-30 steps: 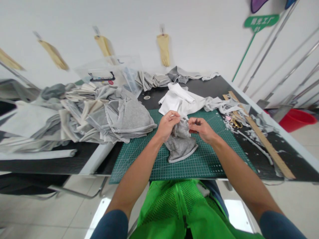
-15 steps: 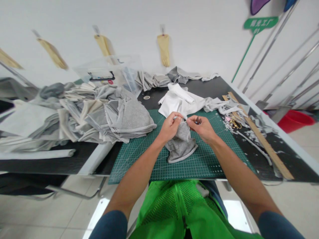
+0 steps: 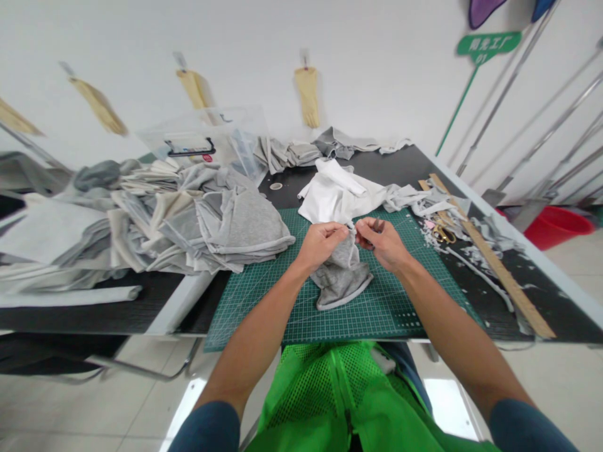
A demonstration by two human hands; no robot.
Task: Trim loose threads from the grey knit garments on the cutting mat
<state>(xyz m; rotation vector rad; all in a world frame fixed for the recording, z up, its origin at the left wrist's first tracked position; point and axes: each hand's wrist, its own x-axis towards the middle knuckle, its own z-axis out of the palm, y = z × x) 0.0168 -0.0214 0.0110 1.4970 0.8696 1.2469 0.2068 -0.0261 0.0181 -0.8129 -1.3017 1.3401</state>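
A grey cloth piece [image 3: 345,285] with a pale hem hangs from my fingers, its lower part resting on the green cutting mat [image 3: 254,295]. My left hand [image 3: 325,243] pinches its upper edge between thumb and fingers. Close beside it, my right hand [image 3: 382,242] is closed at the same edge, fingertips pressed together. A small dark metal tool [image 3: 378,225] pokes out of the right hand; its kind is mostly hidden by the fingers. Just beyond both hands lies a crumpled white cloth [image 3: 336,193].
Grey and cream cloth pieces [image 3: 240,220] are heaped on the left, before a clear plastic box [image 3: 188,135]. At right lie a wooden ruler [image 3: 494,260], gold-handled scissors [image 3: 443,235] and fabric scraps [image 3: 480,235]. A red bucket [image 3: 558,229] stands on the floor beyond.
My left fingers have shifted slightly and their grip on the cloth's upper edge has changed. My right fingers have curled inward, turning the dark tool. The cloth's lower part has hardly moved.
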